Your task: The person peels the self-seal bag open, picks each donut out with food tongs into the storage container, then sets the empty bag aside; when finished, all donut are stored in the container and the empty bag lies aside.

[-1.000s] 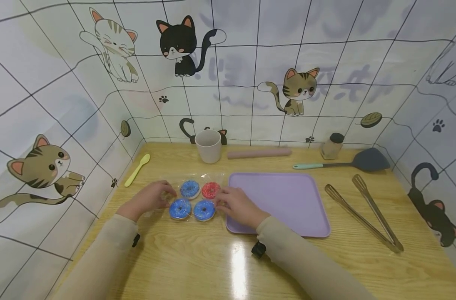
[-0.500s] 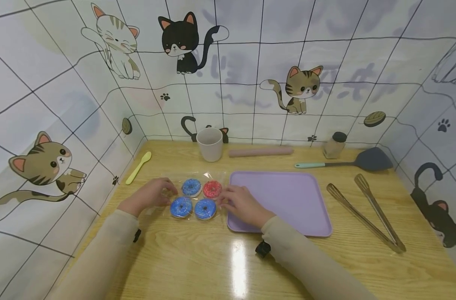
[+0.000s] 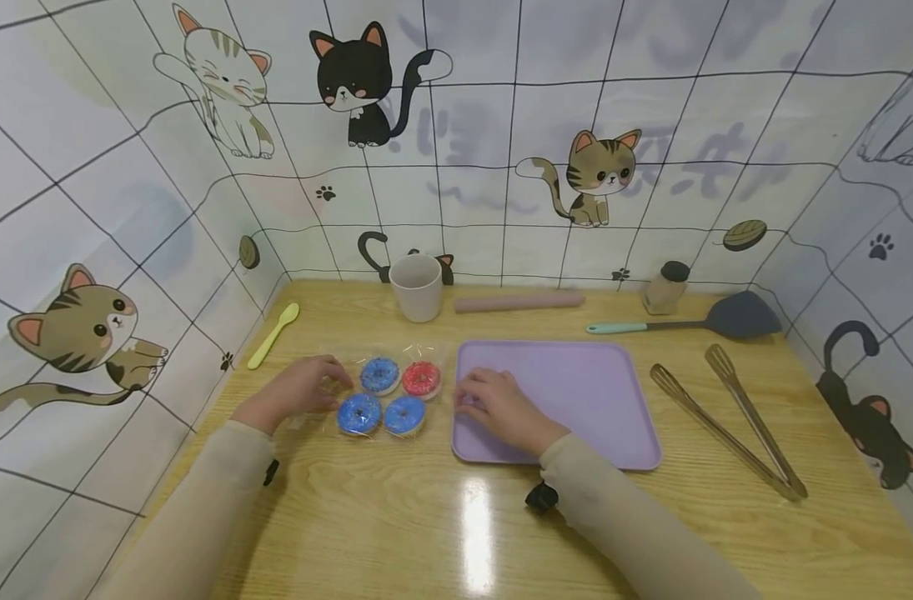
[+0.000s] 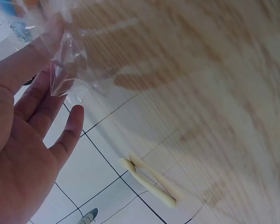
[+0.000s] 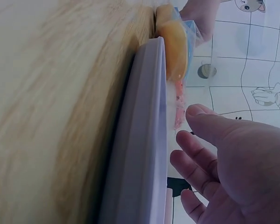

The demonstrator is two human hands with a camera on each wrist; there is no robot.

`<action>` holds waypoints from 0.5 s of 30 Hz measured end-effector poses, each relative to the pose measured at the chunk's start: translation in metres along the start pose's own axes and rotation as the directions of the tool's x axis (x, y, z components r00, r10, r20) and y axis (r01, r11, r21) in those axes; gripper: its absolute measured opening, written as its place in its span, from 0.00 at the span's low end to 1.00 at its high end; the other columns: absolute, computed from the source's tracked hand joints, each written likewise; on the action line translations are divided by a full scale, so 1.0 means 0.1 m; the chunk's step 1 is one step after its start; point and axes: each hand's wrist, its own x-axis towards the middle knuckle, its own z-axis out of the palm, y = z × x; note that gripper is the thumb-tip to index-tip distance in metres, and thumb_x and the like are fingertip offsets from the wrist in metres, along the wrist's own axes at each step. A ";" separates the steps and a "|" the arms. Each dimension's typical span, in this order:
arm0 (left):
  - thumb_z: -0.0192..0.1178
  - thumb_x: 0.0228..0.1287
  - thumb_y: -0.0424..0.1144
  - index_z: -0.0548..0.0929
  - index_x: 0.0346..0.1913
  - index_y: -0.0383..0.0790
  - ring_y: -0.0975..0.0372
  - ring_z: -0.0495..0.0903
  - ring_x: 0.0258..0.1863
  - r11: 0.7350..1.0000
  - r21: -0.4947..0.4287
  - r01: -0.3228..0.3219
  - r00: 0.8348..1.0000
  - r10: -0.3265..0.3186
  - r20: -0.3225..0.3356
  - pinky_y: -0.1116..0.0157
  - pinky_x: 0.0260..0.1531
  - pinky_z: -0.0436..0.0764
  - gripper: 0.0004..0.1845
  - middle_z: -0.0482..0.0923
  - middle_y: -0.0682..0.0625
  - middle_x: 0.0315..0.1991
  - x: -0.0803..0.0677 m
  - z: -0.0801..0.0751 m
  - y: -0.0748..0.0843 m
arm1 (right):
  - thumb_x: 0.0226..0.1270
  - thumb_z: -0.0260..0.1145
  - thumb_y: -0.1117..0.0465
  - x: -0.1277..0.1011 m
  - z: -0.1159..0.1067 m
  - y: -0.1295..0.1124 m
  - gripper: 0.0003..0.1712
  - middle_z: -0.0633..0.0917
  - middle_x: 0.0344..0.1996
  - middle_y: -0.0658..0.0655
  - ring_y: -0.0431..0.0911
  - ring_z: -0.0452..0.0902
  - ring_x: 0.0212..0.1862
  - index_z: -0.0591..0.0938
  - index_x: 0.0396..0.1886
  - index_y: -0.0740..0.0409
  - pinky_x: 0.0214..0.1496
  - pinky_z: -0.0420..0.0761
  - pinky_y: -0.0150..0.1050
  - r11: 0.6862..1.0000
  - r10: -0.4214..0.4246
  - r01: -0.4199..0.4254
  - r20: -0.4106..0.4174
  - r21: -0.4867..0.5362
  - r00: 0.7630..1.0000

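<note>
Several toy donuts, including a red-topped donut [image 3: 422, 379] and a blue-topped donut [image 3: 359, 414], lie wrapped in clear plastic packaging [image 4: 67, 65] on the table. At the packaging's left edge, my left hand [image 3: 300, 390] pinches the plastic between thumb and fingers, with the other fingers spread in the left wrist view. My right hand [image 3: 507, 410] hovers over the left side of a lilac tray [image 3: 576, 392]. Its fingers are loosely bent and hold nothing, and in the right wrist view they stand apart from the tray rim [image 5: 161, 116].
A yellow spoon [image 3: 273, 336] lies at the left. Behind stand a beige cup [image 3: 417, 289] and a small black-lidded jar [image 3: 665, 288], with a pinkish rolling pin [image 3: 519, 302] between them. A spatula [image 3: 741, 317] and metal tongs [image 3: 726, 429] lie right of the tray.
My right hand has let go of the packaging's right side and moved right over the tray. My left hand has stayed at the left edge. The donuts have barely shifted.
</note>
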 end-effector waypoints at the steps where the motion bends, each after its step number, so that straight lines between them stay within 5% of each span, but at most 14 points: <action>1: 0.77 0.55 0.29 0.90 0.47 0.40 0.47 0.82 0.53 1.000 0.003 -0.002 1.000 0.002 0.000 0.44 0.57 0.80 0.16 0.84 0.46 0.49 0.00 0.00 0.00 | 0.71 0.71 0.53 -0.01 0.00 0.01 0.04 0.83 0.44 0.45 0.42 0.78 0.48 0.85 0.41 0.44 0.57 0.70 0.49 1.000 -0.001 0.001 -0.002 -0.002 1.000; 15: 0.78 0.54 0.30 0.90 0.47 0.44 0.49 0.83 0.53 0.999 0.030 0.022 1.000 -0.022 0.004 0.46 0.57 0.81 0.17 0.84 0.48 0.50 0.03 0.03 -0.01 | 0.64 0.76 0.61 0.03 -0.04 0.04 0.07 0.84 0.43 0.46 0.44 0.80 0.45 0.85 0.39 0.47 0.54 0.70 0.49 0.998 -0.010 0.014 -0.046 0.068 0.999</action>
